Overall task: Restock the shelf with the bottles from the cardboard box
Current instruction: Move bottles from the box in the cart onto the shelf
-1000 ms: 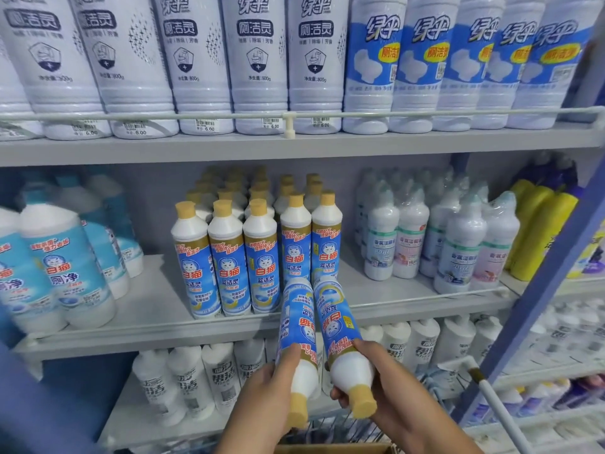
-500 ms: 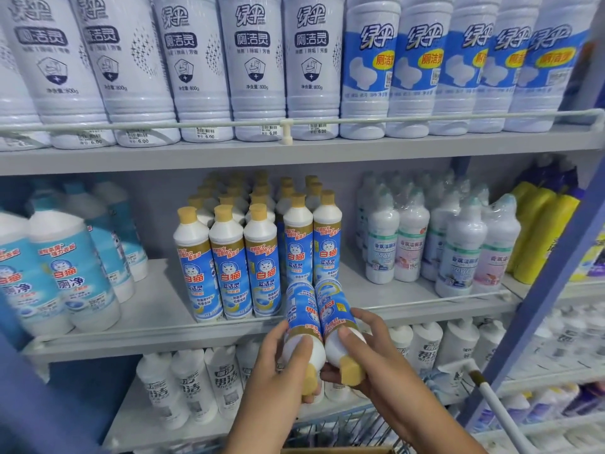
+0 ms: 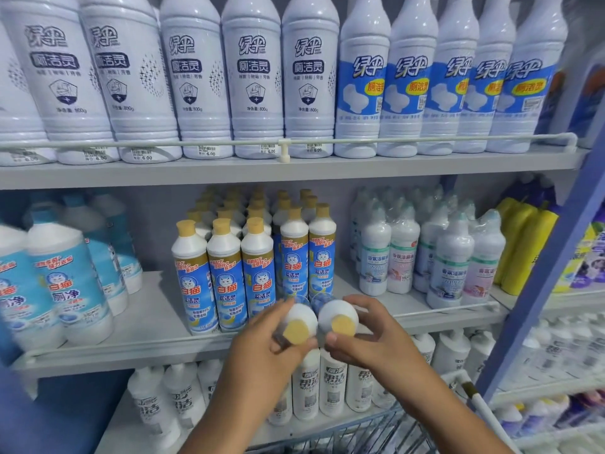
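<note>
The grey metal middle shelf (image 3: pixel 140 326) is the landmark here, with a thin white guard rail (image 3: pixel 425 311) running along its front edge. Both hands are at that front edge, close together, each clamped on its own bottle. The left hand (image 3: pixel 262 348) grips a white plastic bottle with a tan cap (image 3: pixel 299 321), fingers curled round its shoulder; the right hand (image 3: pixel 370 335) grips a second white tan-capped bottle (image 3: pixel 339 317) the same way. Both bottles lie nearly level, caps pointing back at the camera and bases pointing into the shelf, side by side and just about touching. Their bases sit right in front of the standing block of white bottles with blue cat labels and tan caps (image 3: pixel 226 276) on the shelf. In that block the three left columns reach almost to the front edge, while the two right columns stand further back, leaving a bare pocket of shelf just behind the rail, directly ahead of the held bottles. Left of the block the shelf surface is bare up to the wide white bottles with light-blue labels (image 3: pixel 65 283). Right of the block, a strip of bare shelf separates it from the shrink-wrapped white bottles with pale green and pink labels (image 3: pixel 451 267). Above the shelf, the upper shelf (image 3: pixel 294 168) carries tall white bottles (image 3: pixel 255 80) behind its own rail, leaving headroom over the tan caps. Whether the held bottles touch the rail cannot be told.
</note>
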A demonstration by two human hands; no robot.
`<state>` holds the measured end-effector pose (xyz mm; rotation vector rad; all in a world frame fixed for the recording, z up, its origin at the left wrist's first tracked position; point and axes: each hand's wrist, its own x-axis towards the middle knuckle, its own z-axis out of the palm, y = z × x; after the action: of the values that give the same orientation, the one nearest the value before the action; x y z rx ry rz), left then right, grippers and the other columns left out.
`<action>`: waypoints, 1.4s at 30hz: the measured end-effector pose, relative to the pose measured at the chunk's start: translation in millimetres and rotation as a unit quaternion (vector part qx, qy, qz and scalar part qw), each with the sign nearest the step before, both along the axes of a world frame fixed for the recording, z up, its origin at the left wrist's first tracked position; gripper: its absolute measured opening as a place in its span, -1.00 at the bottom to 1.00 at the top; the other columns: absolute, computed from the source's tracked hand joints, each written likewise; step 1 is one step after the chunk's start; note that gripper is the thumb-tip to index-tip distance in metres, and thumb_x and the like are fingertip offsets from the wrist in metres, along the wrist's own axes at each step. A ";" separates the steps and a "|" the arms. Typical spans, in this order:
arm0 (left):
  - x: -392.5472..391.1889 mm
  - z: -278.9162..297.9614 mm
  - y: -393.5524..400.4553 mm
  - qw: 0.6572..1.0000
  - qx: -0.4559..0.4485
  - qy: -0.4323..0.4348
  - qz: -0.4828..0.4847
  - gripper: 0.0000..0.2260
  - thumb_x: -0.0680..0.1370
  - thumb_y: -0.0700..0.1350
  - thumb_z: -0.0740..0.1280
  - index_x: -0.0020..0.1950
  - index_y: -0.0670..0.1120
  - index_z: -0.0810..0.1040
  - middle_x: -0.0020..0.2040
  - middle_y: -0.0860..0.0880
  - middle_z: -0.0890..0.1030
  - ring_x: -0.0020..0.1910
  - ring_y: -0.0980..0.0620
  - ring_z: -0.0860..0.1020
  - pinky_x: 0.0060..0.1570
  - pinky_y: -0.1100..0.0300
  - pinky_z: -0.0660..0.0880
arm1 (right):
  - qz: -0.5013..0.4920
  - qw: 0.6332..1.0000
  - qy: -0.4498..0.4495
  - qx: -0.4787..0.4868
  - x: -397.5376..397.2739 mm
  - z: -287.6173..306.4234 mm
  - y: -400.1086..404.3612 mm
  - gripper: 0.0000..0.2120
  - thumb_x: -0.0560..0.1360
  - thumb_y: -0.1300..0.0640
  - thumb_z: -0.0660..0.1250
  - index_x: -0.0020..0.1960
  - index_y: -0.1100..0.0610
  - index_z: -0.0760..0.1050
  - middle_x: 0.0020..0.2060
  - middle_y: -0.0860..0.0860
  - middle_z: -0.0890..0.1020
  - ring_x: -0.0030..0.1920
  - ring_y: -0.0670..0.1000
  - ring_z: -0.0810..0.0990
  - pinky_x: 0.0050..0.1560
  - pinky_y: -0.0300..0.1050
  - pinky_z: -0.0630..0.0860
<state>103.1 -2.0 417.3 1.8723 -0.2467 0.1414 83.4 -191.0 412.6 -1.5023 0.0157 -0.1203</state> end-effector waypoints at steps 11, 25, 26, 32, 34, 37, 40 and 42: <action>72.5 86.4 -8.8 0.921 0.340 -0.166 0.094 -0.61 0.39 0.33 0.42 -0.14 0.01 0.60 -0.22 0.08 0.56 -0.10 0.05 0.52 -0.25 0.11 0.46 | -0.076 0.989 -0.020 -0.126 61.1 78.3 -3.7 -0.74 0.44 0.03 0.55 0.05 0.15 0.64 -0.12 0.24 0.70 -0.31 0.22 0.71 -0.23 0.13 0.70; 148.5 136.7 -16.5 0.845 0.510 -0.155 -0.034 -0.68 0.57 0.00 0.29 0.32 0.12 0.54 0.26 0.01 0.59 0.16 -0.06 0.55 0.05 0.11 0.50 | -0.139 0.883 -0.038 -0.447 139.3 97.0 -9.0 -0.74 0.58 -0.13 0.27 0.03 0.06 0.54 -0.18 -0.03 0.66 -0.18 0.04 0.64 -0.20 -0.10 0.56; 151.8 137.7 -14.0 0.848 0.506 -0.153 -0.037 -0.68 0.57 -0.02 0.28 0.32 0.13 0.54 0.28 0.01 0.58 0.17 -0.06 0.55 0.07 0.11 0.51 | -0.139 0.882 -0.041 -0.449 140.0 98.5 -10.7 -0.71 0.56 -0.13 0.30 0.14 0.05 0.54 -0.11 -0.04 0.66 -0.13 0.02 0.63 -0.18 -0.12 0.53; 168.6 140.0 -4.6 0.853 0.497 -0.146 -0.069 -0.66 0.59 -0.01 0.29 0.35 0.26 0.50 0.41 0.12 0.49 0.32 0.01 0.49 0.27 0.05 0.47 | -0.080 0.884 -0.104 -0.449 150.0 100.9 -15.1 -0.65 0.56 0.04 0.35 0.34 0.04 0.52 0.13 0.00 0.67 0.04 -0.01 0.62 0.00 -0.16 0.53; 169.4 143.2 -5.5 0.851 0.500 -0.142 -0.072 -0.69 0.60 0.01 0.30 0.33 0.25 0.53 0.40 0.11 0.50 0.31 0.00 0.49 0.27 0.05 0.47 | -0.077 0.885 -0.100 -0.449 151.9 100.9 -14.9 -0.66 0.55 0.03 0.38 0.31 0.02 0.54 0.09 -0.02 0.67 0.04 -0.01 0.63 0.00 -0.15 0.56; 168.1 143.4 -8.5 0.865 0.477 -0.137 -0.069 -0.73 0.59 0.04 0.33 0.29 0.19 0.58 0.35 0.09 0.55 0.25 0.01 0.53 0.21 0.11 0.48 | -0.100 0.904 -0.100 -0.404 152.1 98.6 -13.8 -0.67 0.49 0.00 0.47 0.23 0.02 0.59 -0.02 -0.04 0.67 -0.04 -0.05 0.62 -0.07 -0.16 0.55; 167.1 140.7 -10.5 0.871 0.468 -0.136 -0.066 -0.73 0.57 0.07 0.35 0.27 0.16 0.60 0.30 0.08 0.60 0.20 0.01 0.56 0.18 0.13 0.49 | -0.098 0.908 -0.105 -0.393 153.0 96.8 -14.3 -0.63 0.49 0.00 0.48 0.27 0.03 0.61 0.04 -0.02 0.67 0.01 -0.04 0.62 -0.05 -0.19 0.51; 166.2 140.5 -10.9 0.869 0.471 -0.140 -0.064 -0.75 0.56 0.09 0.35 0.24 0.16 0.62 0.26 0.08 0.61 0.16 0.01 0.57 0.14 0.11 0.51 | -0.089 0.912 -0.099 -0.387 153.6 97.7 -16.6 -0.64 0.50 0.02 0.47 0.29 0.01 0.61 0.08 -0.04 0.66 0.06 -0.03 0.62 0.02 -0.18 0.53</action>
<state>269.3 -12.9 557.8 2.7987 -0.7407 0.2286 237.1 -207.6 510.3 -2.2758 -0.0661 -0.4696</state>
